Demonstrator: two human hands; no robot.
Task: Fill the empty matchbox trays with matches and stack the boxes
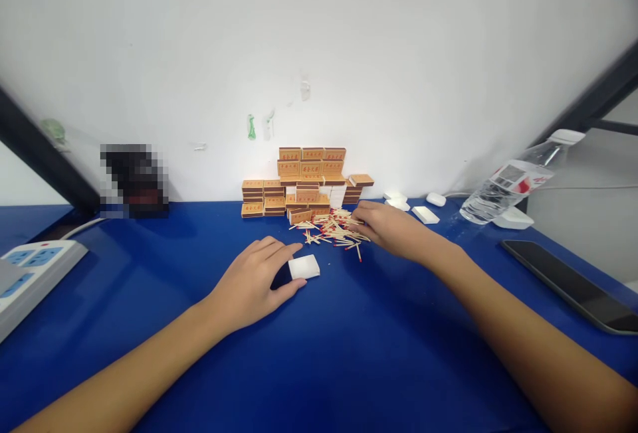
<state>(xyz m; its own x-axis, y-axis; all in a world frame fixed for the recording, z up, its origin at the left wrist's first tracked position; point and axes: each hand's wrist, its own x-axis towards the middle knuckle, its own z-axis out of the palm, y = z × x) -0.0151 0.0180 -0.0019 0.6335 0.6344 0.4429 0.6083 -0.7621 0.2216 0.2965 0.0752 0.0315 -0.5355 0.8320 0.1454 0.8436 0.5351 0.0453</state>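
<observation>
The step in hand looks like picking loose matches out of a heap while a small matchbox tray is kept within reach. The left hand lies on the blue tabletop, thumb and forefinger parted around the white tray, the thumb by its near edge; whether it grips the tray or only steadies it, I cannot tell. The tray lies flat just in front of the matches, which are scattered in a tangle with their red heads pointing every way. The right hand reaches into the right side of that heap with its fingers curled together; its fingertips are among the sticks, and whether a match is pinched there is too small to tell. Behind the heap, stacked matchboxes stand against the wall. From here the move calls for a fine, light pinch on a few sticks, with the tray held steady.
</observation>
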